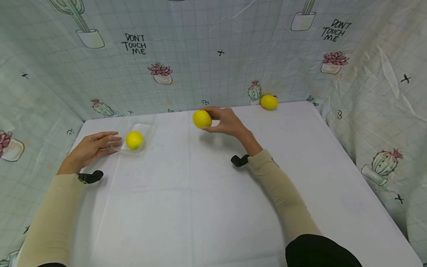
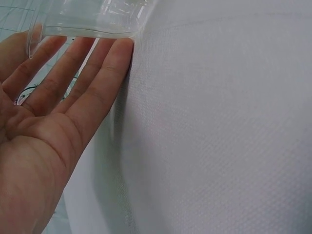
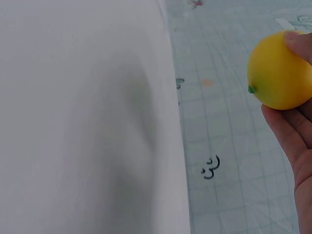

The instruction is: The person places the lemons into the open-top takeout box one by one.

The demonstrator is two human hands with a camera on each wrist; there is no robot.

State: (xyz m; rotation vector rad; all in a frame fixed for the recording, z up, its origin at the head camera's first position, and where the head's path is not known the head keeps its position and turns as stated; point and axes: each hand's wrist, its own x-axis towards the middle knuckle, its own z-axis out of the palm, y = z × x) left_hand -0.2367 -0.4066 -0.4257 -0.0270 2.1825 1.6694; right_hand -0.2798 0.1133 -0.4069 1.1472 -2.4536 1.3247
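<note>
Between the thumb and fingers of my right hand (image 1: 227, 121) is a yellow lemon (image 1: 201, 119), held above the far part of the table. The right wrist view shows this lemon (image 3: 278, 70) with a small green tip. At the left, my left hand (image 1: 95, 147) rests its extended fingers against the side of a clear plastic container (image 1: 149, 138). Those fingers (image 2: 100, 92) meet the container wall (image 2: 92, 22) in the left wrist view. Inside the container sits a second lemon (image 1: 134, 140). A third lemon (image 1: 269, 102) lies at the table's back edge, right of my right hand.
A white cloth covers the table (image 1: 186, 215). Behind it and along both sides hangs a curtain (image 1: 200, 66) printed with cacti and lettering. The table's back edge runs just beyond the container and the third lemon.
</note>
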